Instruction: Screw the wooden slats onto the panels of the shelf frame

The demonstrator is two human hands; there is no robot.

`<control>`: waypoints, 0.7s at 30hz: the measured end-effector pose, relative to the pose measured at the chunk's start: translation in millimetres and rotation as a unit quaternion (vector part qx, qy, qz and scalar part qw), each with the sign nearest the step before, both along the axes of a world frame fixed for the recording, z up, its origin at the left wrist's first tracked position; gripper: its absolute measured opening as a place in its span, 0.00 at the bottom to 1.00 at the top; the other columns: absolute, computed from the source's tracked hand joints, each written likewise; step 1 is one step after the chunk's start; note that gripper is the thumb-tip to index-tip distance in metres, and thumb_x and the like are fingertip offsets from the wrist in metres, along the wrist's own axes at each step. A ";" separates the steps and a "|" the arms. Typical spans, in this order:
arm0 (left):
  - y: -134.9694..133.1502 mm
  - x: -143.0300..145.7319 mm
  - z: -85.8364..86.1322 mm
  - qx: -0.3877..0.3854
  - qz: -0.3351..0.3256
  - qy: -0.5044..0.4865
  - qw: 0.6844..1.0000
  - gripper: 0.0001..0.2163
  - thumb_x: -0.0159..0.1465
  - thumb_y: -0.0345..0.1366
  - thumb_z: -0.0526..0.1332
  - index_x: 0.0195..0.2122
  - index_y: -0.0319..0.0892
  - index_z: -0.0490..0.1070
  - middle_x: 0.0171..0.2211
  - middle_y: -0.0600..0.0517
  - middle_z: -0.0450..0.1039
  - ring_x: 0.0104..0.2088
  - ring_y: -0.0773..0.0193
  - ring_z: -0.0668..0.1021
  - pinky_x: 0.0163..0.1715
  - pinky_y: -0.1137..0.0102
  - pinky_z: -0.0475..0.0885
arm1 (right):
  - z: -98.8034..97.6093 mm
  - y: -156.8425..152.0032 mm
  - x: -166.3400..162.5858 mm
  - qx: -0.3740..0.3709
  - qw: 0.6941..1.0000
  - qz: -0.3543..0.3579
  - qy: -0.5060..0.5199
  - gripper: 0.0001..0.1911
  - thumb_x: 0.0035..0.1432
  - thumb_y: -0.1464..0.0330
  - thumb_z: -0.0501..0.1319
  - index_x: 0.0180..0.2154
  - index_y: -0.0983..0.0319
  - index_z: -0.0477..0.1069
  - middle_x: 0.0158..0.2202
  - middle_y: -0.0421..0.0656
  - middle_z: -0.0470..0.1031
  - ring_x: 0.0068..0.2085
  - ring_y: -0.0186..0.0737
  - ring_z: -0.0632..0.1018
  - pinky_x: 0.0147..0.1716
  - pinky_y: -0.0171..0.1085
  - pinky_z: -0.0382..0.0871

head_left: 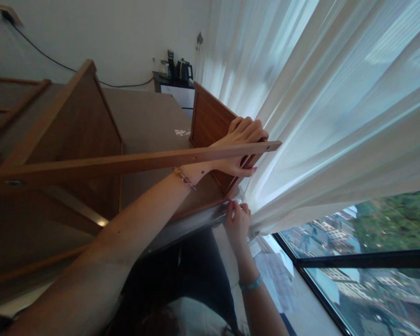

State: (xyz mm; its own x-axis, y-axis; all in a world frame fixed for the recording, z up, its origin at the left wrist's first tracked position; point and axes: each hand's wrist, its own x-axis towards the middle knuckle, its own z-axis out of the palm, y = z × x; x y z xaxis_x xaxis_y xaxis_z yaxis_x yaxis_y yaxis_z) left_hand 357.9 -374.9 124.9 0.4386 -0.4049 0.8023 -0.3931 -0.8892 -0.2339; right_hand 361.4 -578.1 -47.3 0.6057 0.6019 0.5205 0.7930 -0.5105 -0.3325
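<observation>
My left hand [243, 134] wraps round the outer edge of an upright wooden end panel [210, 116], thumb on the near side. A long wooden rail [143, 161] with screw holes crosses in front of my left wrist. Below, my right hand [238, 223] is closed, its thumb and fingertips pinched at the panel's lower corner. Whatever those fingertips hold is hidden or too small to make out. Another wooden panel [87, 135] stands on the left, joined to the same frame.
The frame rests on a brown table [147, 109]. A black kettle [184, 70] stands on a cabinet behind, with a black cable [126, 86] along the wall. White curtains [301, 93] hang close on the right, beside a window [378, 247]. Papers [275, 277] lie below.
</observation>
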 end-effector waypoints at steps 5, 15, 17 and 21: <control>-0.1 4.7 -3.6 -0.006 -0.010 -0.030 0.999 0.28 0.55 0.59 0.60 0.47 0.44 0.59 0.44 0.44 0.66 0.42 0.49 0.65 0.40 0.54 0.56 | -0.5 -0.1 -0.5 0.015 1.000 -0.001 0.020 0.20 0.70 0.61 0.44 0.31 0.59 0.69 0.27 0.43 0.69 0.36 0.44 0.68 0.38 0.40 0.58; -1.4 3.1 -2.4 -0.028 0.000 0.014 1.000 0.27 0.55 0.59 0.60 0.46 0.45 0.59 0.45 0.43 0.65 0.43 0.48 0.65 0.40 0.52 0.57 | -7.8 -6.4 0.8 0.032 0.997 0.029 0.064 0.20 0.70 0.60 0.45 0.34 0.59 0.70 0.28 0.43 0.70 0.37 0.44 0.68 0.41 0.41 0.59; -2.5 2.9 -2.0 -0.032 -0.005 0.014 0.999 0.28 0.54 0.59 0.61 0.46 0.45 0.59 0.44 0.43 0.65 0.43 0.48 0.65 0.40 0.52 0.57 | -8.5 -8.4 0.7 0.039 0.995 0.035 0.086 0.20 0.70 0.60 0.45 0.33 0.59 0.71 0.28 0.43 0.70 0.37 0.44 0.68 0.41 0.41 0.60; -3.5 2.7 -1.1 -0.029 -0.011 -0.011 0.999 0.27 0.53 0.58 0.62 0.45 0.45 0.59 0.41 0.45 0.65 0.41 0.50 0.65 0.38 0.54 0.58 | -3.6 -10.3 -0.3 0.082 0.987 0.025 0.137 0.22 0.69 0.58 0.45 0.31 0.60 0.71 0.30 0.44 0.73 0.39 0.43 0.69 0.43 0.41 0.61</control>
State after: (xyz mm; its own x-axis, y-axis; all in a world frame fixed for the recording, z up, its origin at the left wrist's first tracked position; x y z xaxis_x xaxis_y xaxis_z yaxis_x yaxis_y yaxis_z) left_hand 360.7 -378.4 123.8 0.4127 -0.3670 0.8337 -0.4084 -0.8926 -0.1907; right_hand 361.1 -588.4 -50.9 0.7089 0.5553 0.4348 0.6848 -0.3942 -0.6130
